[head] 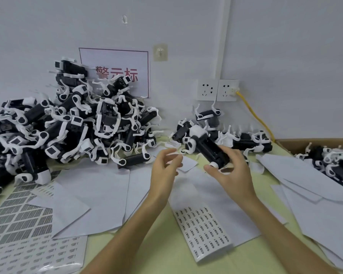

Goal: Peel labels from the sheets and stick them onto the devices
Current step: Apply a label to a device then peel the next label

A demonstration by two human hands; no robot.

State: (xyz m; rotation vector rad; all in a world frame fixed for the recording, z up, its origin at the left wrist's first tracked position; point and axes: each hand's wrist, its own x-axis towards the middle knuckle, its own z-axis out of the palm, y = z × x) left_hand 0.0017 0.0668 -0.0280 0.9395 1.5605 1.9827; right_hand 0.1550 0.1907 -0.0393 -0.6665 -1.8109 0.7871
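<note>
Over the paper-strewn surface (156, 254), our right hand (234, 175) grips a device (210, 150), long axis slanting far-left; our left hand (163, 169), just left of it, pinches what seems a label (175, 154).

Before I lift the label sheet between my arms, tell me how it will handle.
The label sheet will probably flop: it looks thin, and its near edge already curls up off the table. It seems light, so it should slide easily. Pushed, it may drag the loose paper beneath it.
</note>
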